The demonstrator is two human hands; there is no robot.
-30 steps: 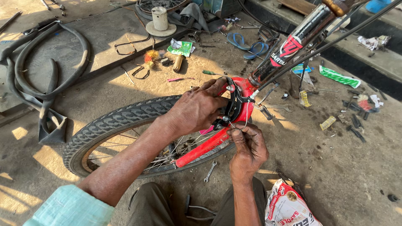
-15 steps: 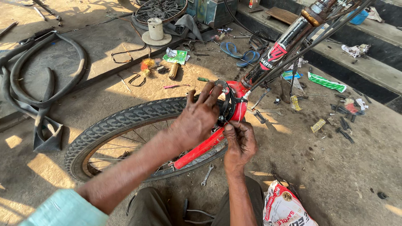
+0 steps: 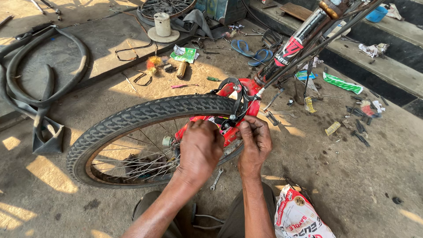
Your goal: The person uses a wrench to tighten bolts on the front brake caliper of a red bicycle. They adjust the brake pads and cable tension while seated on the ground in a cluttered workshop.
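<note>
Left hand: the left hand is curled in a loose fist with its back to the camera, fingers pressed against the red fork just below the brake; what the fingers pinch is hidden.
Right hand: the right hand sits just beside the left, its fingertips closed narrowly on a small part at the brake's lower end; the part itself is too small to identify.
Brake: the black brake caliper arches over the tyre directly above both hands, mounted on the red fork.
Wheel: the bicycle wheel, knobbly black tyre with wire spokes, extends to the left of the left hand; the hands work at its right edge.
Frame: the dark frame tube rises up and away from the right hand, with thin cables running alongside.
Spanner: a small spanner lies on the floor between the two forearms, below the hands.
Bag: a red-and-white printed bag lies on the floor below the right hand, beside the right forearm.
Inner tubes: black rubber inner tubes lie well to the left of the left hand.
Sandals: blue sandals lie on the floor beyond the brake, well apart from the hands.
</note>
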